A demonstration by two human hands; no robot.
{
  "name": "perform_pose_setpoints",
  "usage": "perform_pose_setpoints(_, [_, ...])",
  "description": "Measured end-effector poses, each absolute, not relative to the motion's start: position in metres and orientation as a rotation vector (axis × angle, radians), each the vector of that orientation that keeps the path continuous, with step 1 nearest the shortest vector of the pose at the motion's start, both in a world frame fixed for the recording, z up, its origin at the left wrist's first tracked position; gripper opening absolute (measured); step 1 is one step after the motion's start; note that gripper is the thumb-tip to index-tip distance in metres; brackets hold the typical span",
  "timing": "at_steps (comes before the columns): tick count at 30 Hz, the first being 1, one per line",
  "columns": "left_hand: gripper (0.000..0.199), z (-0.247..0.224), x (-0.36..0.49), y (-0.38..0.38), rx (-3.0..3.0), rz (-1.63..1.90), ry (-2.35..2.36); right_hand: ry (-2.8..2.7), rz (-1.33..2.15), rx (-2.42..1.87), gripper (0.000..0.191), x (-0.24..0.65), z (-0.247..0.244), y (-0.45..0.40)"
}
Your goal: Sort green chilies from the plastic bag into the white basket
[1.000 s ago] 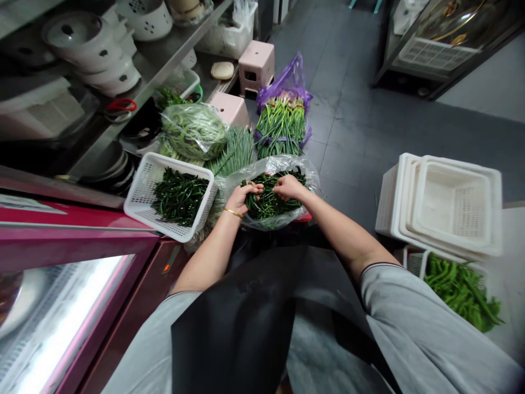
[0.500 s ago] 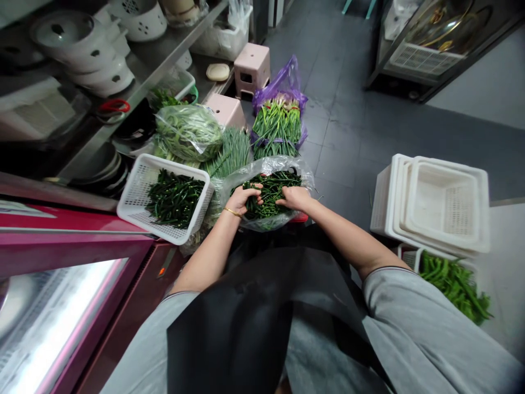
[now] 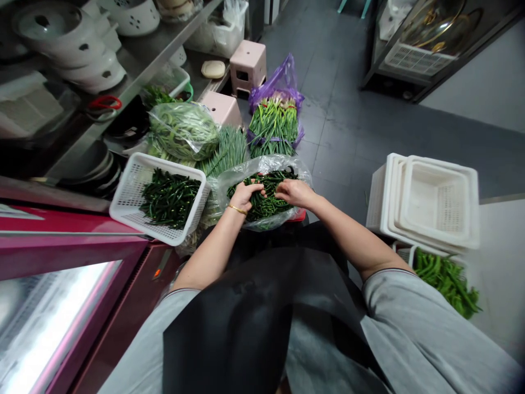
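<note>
An open clear plastic bag (image 3: 225,189) full of thin dark green chili peppers (image 3: 266,207) sits right before me. At its left side my left hand (image 3: 248,195), with a gold bangle on the wrist, is closed around several green chili peppers. My right hand (image 3: 296,192) hovers over the bag's right side, its fingers pinched together; whatever is between them is too small to make out. To the left, a white perforated basket (image 3: 130,205) contains a loose heap of similar dark green chili peppers (image 3: 172,198).
Beyond the bag lie bundled green stalks (image 3: 274,123) in a purple bag (image 3: 287,76). A clear bag of greens (image 3: 184,131) and pink stools (image 3: 248,63) stand farther left. Stacked white baskets (image 3: 437,200) and light green peppers (image 3: 445,282) are at right.
My right hand has lifted slightly and its fingers have drawn together. My left hand has stayed over the bag's left side. The whole view has shifted a little.
</note>
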State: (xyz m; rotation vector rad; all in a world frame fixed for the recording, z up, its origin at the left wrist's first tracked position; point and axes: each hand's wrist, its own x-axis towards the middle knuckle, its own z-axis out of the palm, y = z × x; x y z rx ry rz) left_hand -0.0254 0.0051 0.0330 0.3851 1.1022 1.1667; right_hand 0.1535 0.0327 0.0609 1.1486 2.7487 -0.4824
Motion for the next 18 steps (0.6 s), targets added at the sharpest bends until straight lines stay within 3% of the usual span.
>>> perform_pose_setpoints(4, [0.032, 0.035, -0.028, 0.000, 0.614, 1.070, 1.235, 2.499, -0.280, 1.061, 0.023, 0.170, 0.038, 0.039])
perform_pose_setpoints(7, [0.030, 0.038, -0.022, 0.002, 0.984, 1.145, 1.340, 2.596, -0.334, 1.040, 0.022, 0.167, 0.052, 0.050])
perform_pose_setpoints(11, [0.027, 0.046, -0.020, 0.009, 1.443, 1.063, 1.272, 2.830, -0.751, 1.254, 0.021, 0.148, 0.090, 0.066])
perform_pose_setpoints(15, [0.026, 0.056, -0.030, 0.013, 1.320, 1.138, 1.241, 2.873, -1.422, 1.484, 0.028, 0.124, 0.096, 0.075])
perform_pose_setpoints(18, [0.028, 0.069, -0.061, 0.009, 1.062, 1.367, 1.274, 2.941, -1.263, 1.616, 0.027, 0.118, 0.078, 0.071])
